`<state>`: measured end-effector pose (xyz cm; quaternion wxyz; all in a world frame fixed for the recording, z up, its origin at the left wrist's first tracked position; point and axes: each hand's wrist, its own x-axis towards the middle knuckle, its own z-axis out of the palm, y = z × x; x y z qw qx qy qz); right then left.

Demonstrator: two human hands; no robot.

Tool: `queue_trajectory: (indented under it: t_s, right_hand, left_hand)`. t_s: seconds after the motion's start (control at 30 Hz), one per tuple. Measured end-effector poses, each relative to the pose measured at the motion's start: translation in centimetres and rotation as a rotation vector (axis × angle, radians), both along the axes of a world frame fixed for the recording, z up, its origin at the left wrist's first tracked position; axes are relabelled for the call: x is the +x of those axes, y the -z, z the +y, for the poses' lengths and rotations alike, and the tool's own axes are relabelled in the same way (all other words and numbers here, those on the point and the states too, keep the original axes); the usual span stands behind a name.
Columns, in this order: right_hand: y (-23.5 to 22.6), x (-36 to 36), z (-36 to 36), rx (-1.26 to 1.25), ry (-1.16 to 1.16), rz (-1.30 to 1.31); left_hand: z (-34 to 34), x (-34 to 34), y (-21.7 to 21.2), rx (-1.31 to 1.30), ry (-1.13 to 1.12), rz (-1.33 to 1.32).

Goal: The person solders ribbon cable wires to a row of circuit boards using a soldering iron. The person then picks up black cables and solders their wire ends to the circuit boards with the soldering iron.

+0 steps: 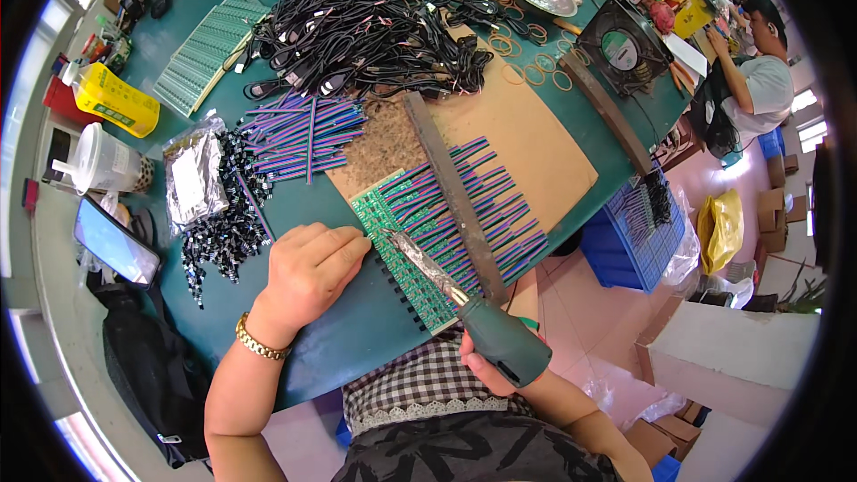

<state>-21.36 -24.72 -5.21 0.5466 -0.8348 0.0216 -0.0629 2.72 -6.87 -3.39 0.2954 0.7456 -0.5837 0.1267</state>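
Both hands are at the near edge of the green desk (pixel 357 339). The left hand (pixel 308 268), with a gold bracelet (pixel 259 339) at the wrist, lies loosely curled, knuckles up, its fingertips pressing the left edge of a green circuit-board panel (pixel 402 241); it grips nothing. The right hand (pixel 486 370) is closed round the dark green handle of a soldering iron (pixel 464 303), whose crusted metal tip slants up and left to touch the panel just beside the left fingertips. Rows of purple, blue and green ribbon wires (pixel 500 205) lie side by side across the panel, pinned under a long rusty metal bar (pixel 451 192) that runs diagonally over them. Panel and bar sit on a brown cardboard sheet (pixel 544 152). Left of that, more cut ribbon wires (pixel 299 134) lie fanned out, beside a heap of small black connectors (pixel 223 214) and a silvery foil bag (pixel 192 178). Farther back sits a big tangle of black cables (pixel 366 22), with pale green board panels (pixel 210 49) to its left and scattered rubber bands (pixel 536 58) to its right, near a black fan (pixel 629 45). At the far left edge stand a lidded plastic cup (pixel 103 161), a yellow bottle (pixel 116 98) and a phone (pixel 116 241). Another person (pixel 754 80) sits at the far right end of the desk.
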Motion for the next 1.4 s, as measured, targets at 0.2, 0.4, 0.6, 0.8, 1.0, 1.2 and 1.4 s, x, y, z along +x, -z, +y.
queue_trajectory:
  t_s: [0.2,0.4,0.6,0.8,1.0,1.2,1.4]
  right_hand:
    - [0.8,0.0,0.1,0.046,0.021,-0.029]
    - [-0.1,0.6,0.4,0.075,0.032,0.014]
    - [0.6,0.6,0.1,-0.075,0.018,-0.138]
    - [-0.4,0.4,0.4,0.081,0.04,0.039]
    - [-0.3,0.4,0.4,-0.078,0.029,-0.052]
    - [-0.1,0.3,0.4,-0.041,0.035,-0.036]
    - [0.0,0.5,0.4,0.008,0.034,-0.098]
  left_hand:
    - [-0.3,0.1,-0.1,0.002,0.022,0.022]
    - [0.0,0.2,-0.1,0.001,0.022,0.058]
    - [-0.3,0.3,0.0,-0.01,0.023,0.066]
    - [-0.3,0.1,0.1,-0.01,0.03,0.049]
    - [-0.3,0.1,0.1,-0.008,0.032,0.031]
    - [-0.4,0.1,0.1,-0.019,0.026,0.012]
    - [-0.2,0.0,0.1,-0.003,0.018,-0.003]
